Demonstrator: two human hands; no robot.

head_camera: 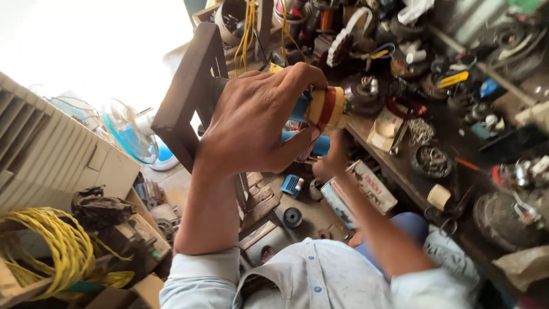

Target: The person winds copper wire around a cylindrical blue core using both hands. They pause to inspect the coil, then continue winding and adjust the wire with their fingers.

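Note:
My left hand [257,123] is raised in front of me and grips a small cylindrical part [323,107] with a blue body, a yellow end and a red band around it. My right hand [330,160] sits lower and mostly behind the left one, closed on a blue cylindrical piece [319,144]; much of that piece and my right fingers are hidden. Both forearms come up from light-coloured shirt sleeves at the bottom of the view.
A cluttered workbench [400,166] runs along the right with wire coils, tins and tools. A small printed box [359,191] lies below my right hand. A dark wooden frame [189,94] stands behind my left hand. Yellow cable [54,252] and a blue fan [128,130] are on the left.

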